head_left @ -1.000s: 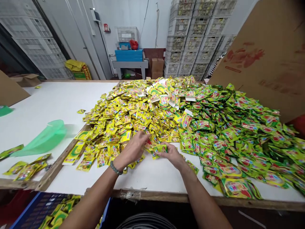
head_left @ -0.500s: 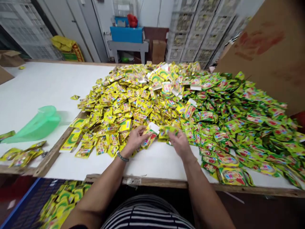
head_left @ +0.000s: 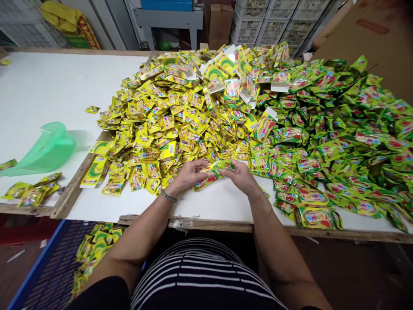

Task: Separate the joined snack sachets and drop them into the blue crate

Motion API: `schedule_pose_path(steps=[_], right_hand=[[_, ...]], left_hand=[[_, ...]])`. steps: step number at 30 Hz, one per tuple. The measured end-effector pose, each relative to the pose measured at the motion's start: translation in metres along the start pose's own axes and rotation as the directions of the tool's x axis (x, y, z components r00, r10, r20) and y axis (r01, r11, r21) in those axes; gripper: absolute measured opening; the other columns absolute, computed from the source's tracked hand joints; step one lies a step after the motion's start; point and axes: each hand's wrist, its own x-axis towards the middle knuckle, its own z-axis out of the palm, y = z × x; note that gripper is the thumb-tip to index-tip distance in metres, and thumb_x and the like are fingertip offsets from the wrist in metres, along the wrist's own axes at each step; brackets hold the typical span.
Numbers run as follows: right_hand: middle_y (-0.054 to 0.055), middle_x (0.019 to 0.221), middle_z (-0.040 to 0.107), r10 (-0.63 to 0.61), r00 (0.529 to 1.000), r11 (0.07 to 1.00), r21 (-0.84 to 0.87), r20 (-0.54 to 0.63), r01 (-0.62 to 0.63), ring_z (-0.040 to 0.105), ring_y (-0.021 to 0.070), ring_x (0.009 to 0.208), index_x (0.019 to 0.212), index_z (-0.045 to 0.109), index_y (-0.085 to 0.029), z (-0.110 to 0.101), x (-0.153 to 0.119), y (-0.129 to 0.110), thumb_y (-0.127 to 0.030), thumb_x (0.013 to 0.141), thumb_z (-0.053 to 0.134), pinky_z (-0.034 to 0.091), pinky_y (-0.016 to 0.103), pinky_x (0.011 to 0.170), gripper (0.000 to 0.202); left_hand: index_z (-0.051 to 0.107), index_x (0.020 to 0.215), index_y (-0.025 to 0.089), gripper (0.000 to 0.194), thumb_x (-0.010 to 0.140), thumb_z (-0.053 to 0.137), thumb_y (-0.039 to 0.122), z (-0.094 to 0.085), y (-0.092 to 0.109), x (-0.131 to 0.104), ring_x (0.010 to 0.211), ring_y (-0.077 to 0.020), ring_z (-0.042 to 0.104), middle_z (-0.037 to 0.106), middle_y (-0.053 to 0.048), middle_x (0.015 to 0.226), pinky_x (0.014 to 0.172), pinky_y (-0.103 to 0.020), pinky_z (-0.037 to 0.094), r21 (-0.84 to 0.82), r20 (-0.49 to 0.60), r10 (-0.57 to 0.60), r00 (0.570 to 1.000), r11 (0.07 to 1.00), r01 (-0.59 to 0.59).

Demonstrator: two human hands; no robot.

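Observation:
My left hand (head_left: 187, 176) is closed on a small printed carton (head_left: 204, 182), its thumb lying across the top. My right hand (head_left: 242, 176) pinches a green candy sachet (head_left: 225, 164) against the carton's right end. Fingers and sachet cover that end, so how far the sachet sits inside cannot be made out. Just beyond both hands lies a heap of yellow sachets (head_left: 161, 125). A heap of green sachets (head_left: 322, 150) spreads to the right. Several printed cartons with white flaps, one of them a carton (head_left: 264, 124) nearby, rest on the heaps.
A green plastic scoop (head_left: 48, 150) lies left of a wooden strip (head_left: 75, 189) on the white table (head_left: 206, 206). Below the table edge, a blue crate (head_left: 41, 262) holds filled yellow cartons. A large cardboard sheet (head_left: 380, 43) stands at the back right.
My right hand has brought the green sachet onto the carton's end, where the white flap showed before. The two hands are closer together. The view has tilted downward.

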Motion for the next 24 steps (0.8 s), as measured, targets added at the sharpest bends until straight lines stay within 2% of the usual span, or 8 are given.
schedule_pose_path(steps=[3,6,9,12,15,18,21,24], right_hand=[[0.001,0.083,0.069,-0.016,1.0,0.999,0.045,-0.02,0.017,0.062,0.0199,0.081,0.09,0.068,-0.021,0.007,0.001,0.002,-0.046,0.073,0.072,0.05,0.034,0.077,0.031],[0.001,0.08,0.067,0.009,0.991,0.998,0.057,-0.134,-0.002,0.06,0.0177,0.071,0.09,0.067,-0.02,0.012,0.001,0.002,-0.047,0.07,0.075,0.049,0.031,0.069,0.035],[0.001,0.077,0.063,-0.057,0.968,0.995,-0.091,-0.246,0.035,0.053,0.0144,0.062,0.079,0.067,-0.02,0.015,0.0,0.0,-0.048,0.069,0.074,0.045,0.029,0.061,0.031],[0.002,0.075,0.06,-0.147,0.964,0.979,-0.174,-0.221,0.109,0.051,0.0146,0.064,0.069,0.066,-0.02,0.016,-0.001,0.001,-0.05,0.072,0.071,0.043,0.029,0.06,0.03],[0.003,0.078,0.063,-0.131,0.981,0.99,-0.062,-0.143,0.123,0.055,0.0168,0.072,0.074,0.068,-0.02,0.015,-0.002,0.005,-0.048,0.074,0.07,0.045,0.03,0.064,0.028],[0.003,0.081,0.065,-0.074,0.984,0.996,0.041,-0.165,0.082,0.057,0.0168,0.071,0.087,0.069,-0.021,0.015,-0.002,0.007,-0.048,0.074,0.07,0.047,0.031,0.065,0.03],[0.004,0.083,0.064,-0.17,0.957,0.982,-0.117,-0.237,0.146,0.057,0.0193,0.079,0.078,0.07,-0.022,0.019,-0.004,0.002,-0.046,0.077,0.068,0.047,0.036,0.078,0.025],[0.007,0.093,0.063,-0.261,0.944,0.943,-0.264,-0.204,0.203,0.054,0.0232,0.096,0.073,0.073,-0.024,0.024,-0.007,-0.004,-0.046,0.087,0.056,0.038,0.044,0.096,0.031]], left_hand=[[0.074,0.095,0.013,0.041,0.062,0.083,0.035,0.004,0.0,0.001,0.079,-0.0143,0.063,0.072,-0.005,0.091,0.074,-0.025,0.047,-0.037,0.051,-0.019,0.999,0.999,0.021],[0.074,0.099,0.013,0.046,0.06,0.084,0.037,0.006,0.001,0.001,0.077,-0.0147,0.063,0.073,-0.006,0.094,0.073,-0.025,0.048,-0.085,0.028,-0.046,0.999,0.995,0.049],[0.075,0.098,0.012,0.049,0.058,0.085,0.038,0.007,0.002,0.0,0.076,-0.0152,0.064,0.074,-0.007,0.092,0.072,-0.026,0.049,-0.11,0.003,-0.048,0.999,0.993,0.049],[0.075,0.096,0.012,0.048,0.056,0.086,0.037,0.007,0.002,-0.001,0.071,-0.0136,0.063,0.073,-0.005,0.087,0.069,-0.025,0.048,-0.121,-0.004,-0.074,0.997,0.99,0.073],[0.075,0.093,0.011,0.049,0.053,0.087,0.037,0.007,0.004,-0.002,0.067,-0.0122,0.062,0.074,-0.005,0.084,0.065,-0.023,0.047,-0.166,-0.008,-0.126,0.992,0.978,0.123],[0.074,0.094,0.011,0.05,0.052,0.087,0.036,0.008,0.005,-0.001,0.071,-0.0133,0.064,0.074,-0.006,0.089,0.067,-0.024,0.049,-0.213,-0.014,-0.127,0.992,0.969,0.121],[0.074,0.092,0.011,0.05,0.052,0.088,0.036,0.009,0.004,0.0,0.068,-0.0124,0.063,0.074,-0.005,0.085,0.065,-0.023,0.048,-0.233,-0.051,-0.121,0.991,0.967,0.106],[0.073,0.091,0.01,0.05,0.051,0.088,0.035,0.012,0.003,0.0,0.062,-0.0109,0.061,0.073,-0.003,0.076,0.062,-0.023,0.048,-0.251,-0.104,-0.144,0.984,0.961,0.114]])
